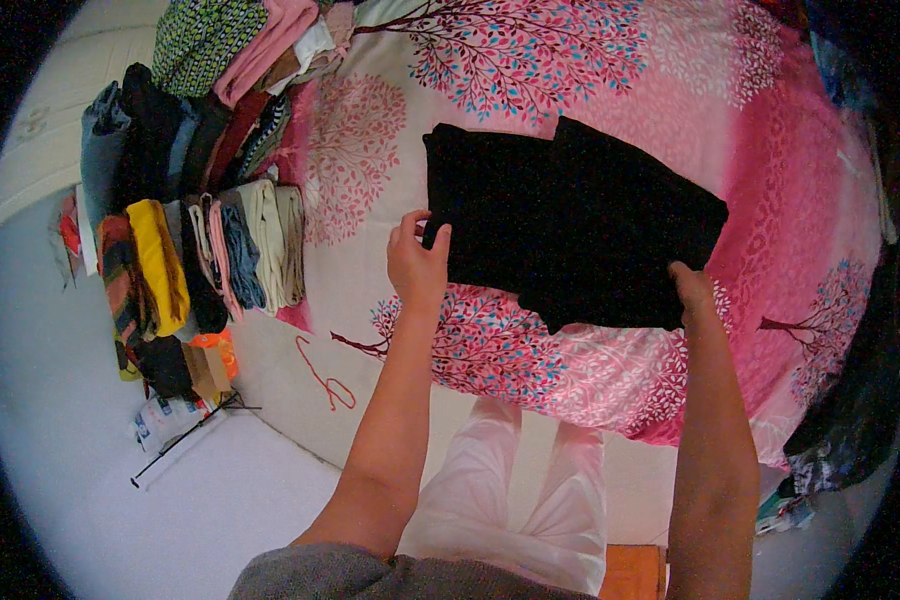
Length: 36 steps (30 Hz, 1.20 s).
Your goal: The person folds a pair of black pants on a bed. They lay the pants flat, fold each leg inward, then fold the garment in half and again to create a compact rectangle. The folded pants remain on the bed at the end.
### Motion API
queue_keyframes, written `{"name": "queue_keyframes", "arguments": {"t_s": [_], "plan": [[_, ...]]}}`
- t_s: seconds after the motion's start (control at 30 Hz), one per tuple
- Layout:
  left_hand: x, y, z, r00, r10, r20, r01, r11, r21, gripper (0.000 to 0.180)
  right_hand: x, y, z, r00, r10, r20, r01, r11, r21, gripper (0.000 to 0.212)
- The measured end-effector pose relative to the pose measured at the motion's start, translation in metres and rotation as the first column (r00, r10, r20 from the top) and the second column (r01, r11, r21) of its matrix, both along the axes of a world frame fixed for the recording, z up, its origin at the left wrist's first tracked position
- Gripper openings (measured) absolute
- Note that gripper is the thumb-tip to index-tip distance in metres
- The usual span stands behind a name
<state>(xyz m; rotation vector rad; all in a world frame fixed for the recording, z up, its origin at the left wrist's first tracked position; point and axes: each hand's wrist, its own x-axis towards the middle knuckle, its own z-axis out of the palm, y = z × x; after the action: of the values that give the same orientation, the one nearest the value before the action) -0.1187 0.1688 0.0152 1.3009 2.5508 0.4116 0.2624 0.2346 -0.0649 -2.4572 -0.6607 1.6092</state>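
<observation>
A black folded garment (580, 220) is spread over a pink and white bedsheet with a tree pattern (355, 150). Whether it is trousers or another piece of clothing I cannot tell; its upper edge has a step near the middle. At its lower left corner, my left hand (417, 262) has thumb and fingers closed around the cloth. My right hand (692, 290) grips the lower right corner, thumb on top and the other fingers hidden beneath the fabric.
Folded clothes stand in rows to the left, among them a yellow garment (158, 268) and blue jeans (106, 150). An orange hanger (326, 375) lies on the pale floor, near a thin black stand (185, 440). Dark clothing (860, 400) lines the right edge.
</observation>
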Motion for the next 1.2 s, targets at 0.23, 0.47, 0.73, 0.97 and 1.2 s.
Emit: {"name": "queue_keyframes", "arguments": {"t_s": [0.23,0.47,0.73,0.97,1.2], "plan": [[0.014,-0.004,0.004,0.962,0.097,0.256,-0.082,0.994,-0.068,0.047,0.02,-0.01,-0.028,0.995,-0.04,-0.092,0.046,0.997,0.065,0.056],[0.103,0.018,0.059,0.908,-0.197,0.369,0.11,0.964,0.244,0.048,0.019,-0.007,-0.02,1.0,0.013,-0.005,-0.013,1.0,0.002,0.057],[0.213,0.022,0.013,0.699,-0.624,0.351,0.695,0.708,-0.126,0.073,0.014,-0.007,-0.021,1.0,0.001,-0.017,0.0,0.997,0.079,0.055],[0.217,0.021,-0.002,0.677,-0.655,0.334,0.723,0.678,-0.136,0.073,0.012,-0.003,-0.007,1.0,0.027,0.006,-0.027,1.0,0.01,0.055],[0.22,0.018,-0.01,0.67,-0.683,0.289,0.729,0.679,-0.085,0.073,0.027,-0.006,-0.031,0.989,0.137,0.052,-0.138,0.99,0.001,0.056]]}}
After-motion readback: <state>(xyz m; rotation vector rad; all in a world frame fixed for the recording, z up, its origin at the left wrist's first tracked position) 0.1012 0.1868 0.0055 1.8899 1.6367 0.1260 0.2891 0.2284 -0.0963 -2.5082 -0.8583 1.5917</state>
